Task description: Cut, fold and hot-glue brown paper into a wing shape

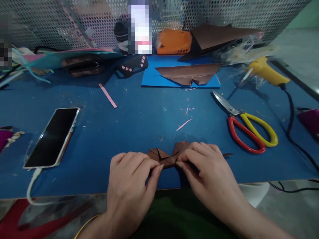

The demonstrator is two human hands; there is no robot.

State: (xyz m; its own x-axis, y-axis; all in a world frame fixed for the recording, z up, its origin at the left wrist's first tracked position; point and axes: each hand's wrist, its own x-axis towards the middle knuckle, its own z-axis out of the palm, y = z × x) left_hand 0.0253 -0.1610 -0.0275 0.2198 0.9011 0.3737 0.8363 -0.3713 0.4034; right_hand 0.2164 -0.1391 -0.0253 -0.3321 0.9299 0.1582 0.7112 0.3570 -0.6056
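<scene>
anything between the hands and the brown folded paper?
Nothing visible. The left hand and right hand both already pinch the brown folded paper at the near edge of the blue mat. The scissors and phone lie off to the sides.

Ahead of the hands, the middle of the blue table [139,122] lies open, strewn only with thin pink paper slivers [184,124] that block nothing. To the left, a phone [53,136] lies flat with its white cable [32,186] trailing off the near edge. To the right, the red-and-yellow scissors [245,127] lie with blades pointing away, and beyond them a yellow glue gun [267,71] sends its black cord [290,122] across that side. Farther back, a blue sheet [154,78] carrying brown paper [189,73] fills the centre, with an orange box [173,41] and a perforated metal screen [74,23] closing off the rear. A pink strip [107,95] lies left of centre.
</scene>
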